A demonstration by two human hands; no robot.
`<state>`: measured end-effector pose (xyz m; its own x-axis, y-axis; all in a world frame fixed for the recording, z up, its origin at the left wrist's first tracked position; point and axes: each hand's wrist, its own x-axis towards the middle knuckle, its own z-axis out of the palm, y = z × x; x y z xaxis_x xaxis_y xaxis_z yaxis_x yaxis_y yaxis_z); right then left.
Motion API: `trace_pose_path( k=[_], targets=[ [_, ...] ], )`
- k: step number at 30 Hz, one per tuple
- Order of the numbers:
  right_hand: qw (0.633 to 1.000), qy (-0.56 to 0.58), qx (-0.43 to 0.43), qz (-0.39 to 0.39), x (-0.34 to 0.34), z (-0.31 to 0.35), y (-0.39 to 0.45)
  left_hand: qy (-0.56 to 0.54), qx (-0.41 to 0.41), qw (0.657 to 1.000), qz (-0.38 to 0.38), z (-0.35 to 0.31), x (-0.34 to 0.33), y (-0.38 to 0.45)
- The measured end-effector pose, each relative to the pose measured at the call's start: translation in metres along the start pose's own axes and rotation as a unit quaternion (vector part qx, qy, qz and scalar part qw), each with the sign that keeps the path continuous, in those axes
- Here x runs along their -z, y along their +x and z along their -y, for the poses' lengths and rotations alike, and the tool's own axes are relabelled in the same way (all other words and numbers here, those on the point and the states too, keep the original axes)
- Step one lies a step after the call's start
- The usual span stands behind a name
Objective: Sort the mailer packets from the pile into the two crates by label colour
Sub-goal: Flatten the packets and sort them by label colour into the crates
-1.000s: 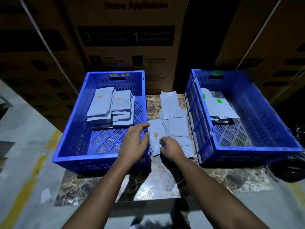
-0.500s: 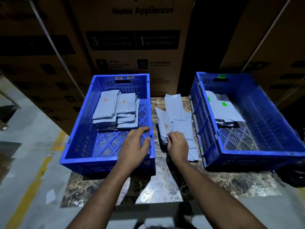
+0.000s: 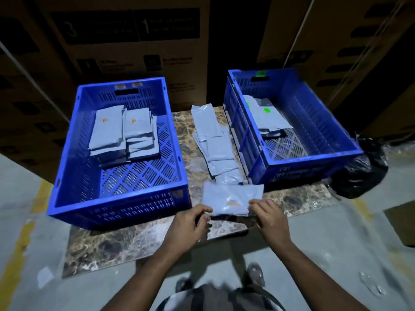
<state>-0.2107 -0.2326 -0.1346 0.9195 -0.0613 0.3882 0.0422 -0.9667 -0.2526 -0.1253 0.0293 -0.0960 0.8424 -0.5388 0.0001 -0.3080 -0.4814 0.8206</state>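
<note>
Nearest, both hands hold one grey mailer packet [image 3: 232, 199] above the table's [image 3: 143, 240] front edge. The left hand [image 3: 187, 225] has a narrow grip, thumb and curled fingers pinching the packet's near left corner; the right hand [image 3: 270, 217] pinches its near right edge likewise. An orange label [image 3: 233, 203], somewhat blurred, shows between them. At 12 o'clock beyond lies the pile [image 3: 214, 142] on the table. At 10 o'clock the left crate [image 3: 67, 176] holds orange-labelled packets [image 3: 123, 131]; at 2 o'clock the right crate [image 3: 314, 158] holds green-labelled packets [image 3: 268, 118].
</note>
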Motion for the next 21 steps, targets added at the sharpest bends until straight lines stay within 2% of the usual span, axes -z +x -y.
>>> trace_pose_path(
  k=[5,7,12,14,17,21],
  targets=[
    [0.994,0.01,0.014,0.105,-0.015,-0.045,-0.021,0.111,0.051,0.986,0.109,0.023,-0.041,-0.014],
    [0.994,0.011,0.019,0.104,-0.014,-0.055,-0.023,0.132,0.05,0.985,0.098,0.022,-0.055,-0.014],
    [0.998,0.047,0.012,0.047,-0.021,-0.049,-0.002,0.174,-0.018,0.985,-0.005,0.006,-0.079,0.024],
    [0.992,0.081,0.008,0.092,-0.039,-0.044,0.009,0.209,-0.017,0.978,-0.016,0.006,-0.089,0.047],
    [0.98,0.077,-0.026,0.18,-0.07,-0.038,0.009,0.248,0.01,0.968,0.026,0.02,-0.106,0.062],
    [0.979,0.056,-0.053,0.191,-0.085,-0.042,-0.006,0.248,0.039,0.967,0.046,0.039,-0.125,0.051]
  ],
)
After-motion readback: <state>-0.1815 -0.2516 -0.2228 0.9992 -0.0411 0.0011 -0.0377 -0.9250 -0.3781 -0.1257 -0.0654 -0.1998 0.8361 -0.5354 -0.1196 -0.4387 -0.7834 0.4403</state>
